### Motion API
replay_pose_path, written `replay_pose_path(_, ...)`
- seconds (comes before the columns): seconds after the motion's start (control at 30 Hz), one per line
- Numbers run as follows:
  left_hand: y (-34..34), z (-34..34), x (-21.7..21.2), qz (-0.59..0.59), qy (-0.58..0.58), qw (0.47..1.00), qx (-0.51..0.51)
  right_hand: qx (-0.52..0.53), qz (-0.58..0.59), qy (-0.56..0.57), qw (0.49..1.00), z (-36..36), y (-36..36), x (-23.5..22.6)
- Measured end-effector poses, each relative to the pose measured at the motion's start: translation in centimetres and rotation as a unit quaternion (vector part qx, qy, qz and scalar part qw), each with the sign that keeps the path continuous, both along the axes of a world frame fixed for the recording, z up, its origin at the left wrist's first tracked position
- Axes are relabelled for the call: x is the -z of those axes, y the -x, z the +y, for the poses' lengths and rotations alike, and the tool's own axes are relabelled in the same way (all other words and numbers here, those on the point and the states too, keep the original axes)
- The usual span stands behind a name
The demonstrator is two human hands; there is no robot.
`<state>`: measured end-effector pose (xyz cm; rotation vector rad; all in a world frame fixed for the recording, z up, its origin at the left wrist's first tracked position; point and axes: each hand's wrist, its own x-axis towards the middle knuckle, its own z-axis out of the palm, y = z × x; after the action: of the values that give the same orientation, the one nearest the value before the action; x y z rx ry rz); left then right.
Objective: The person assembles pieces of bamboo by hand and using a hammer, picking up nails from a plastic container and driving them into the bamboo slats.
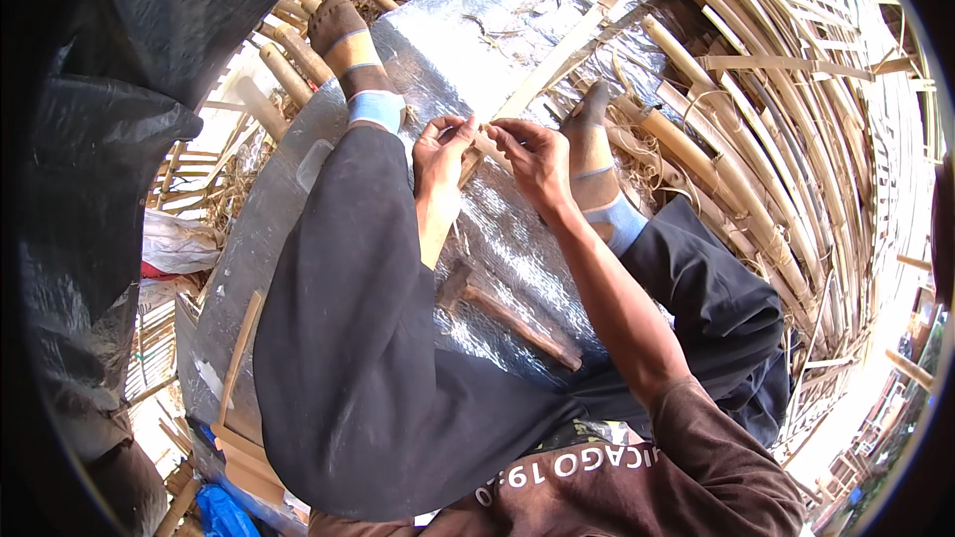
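Left hand (439,161), right hand (538,161): fingertips pinched together, nearly meeting, on tiny piece (483,128), kind unclear. Best: steady wrists, small finger moves, wooden-handled hammer (519,325) kept clear.

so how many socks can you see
2. One sock is up and left of the left hand; the other sock is just right of the right hand. No others show.
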<state>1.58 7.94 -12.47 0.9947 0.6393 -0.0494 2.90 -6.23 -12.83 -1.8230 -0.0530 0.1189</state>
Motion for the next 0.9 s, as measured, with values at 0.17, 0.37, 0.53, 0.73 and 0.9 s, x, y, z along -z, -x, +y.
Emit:
replay_pose_path(0.17,0.2,0.8,0.9,-0.148,-0.282,0.945,0.068,-0.027,-0.056,0.079,0.995,0.3,-0.7,-0.8)
replay_pose_path(0.37,1.8,1.5,1.8,-0.228,-0.584,0.754,0.194,-0.086,-0.090,0.172,0.977,-0.3,-1.2,0.4)
replay_pose_path(0.53,1.9,0.8,2.6,-0.245,-0.583,0.759,0.153,-0.094,-0.135,0.191,0.968,-0.3,-1.1,0.4)
replay_pose_path(0.73,1.0,0.6,4.3,-0.272,-0.557,0.778,0.102,-0.098,-0.132,0.191,0.968,-0.4,-1.4,0.8)
replay_pose_path(0.9,1.1,0.7,4.4,-0.223,-0.514,0.820,0.117,-0.100,-0.143,0.198,0.965,-0.4,-1.3,0.7)
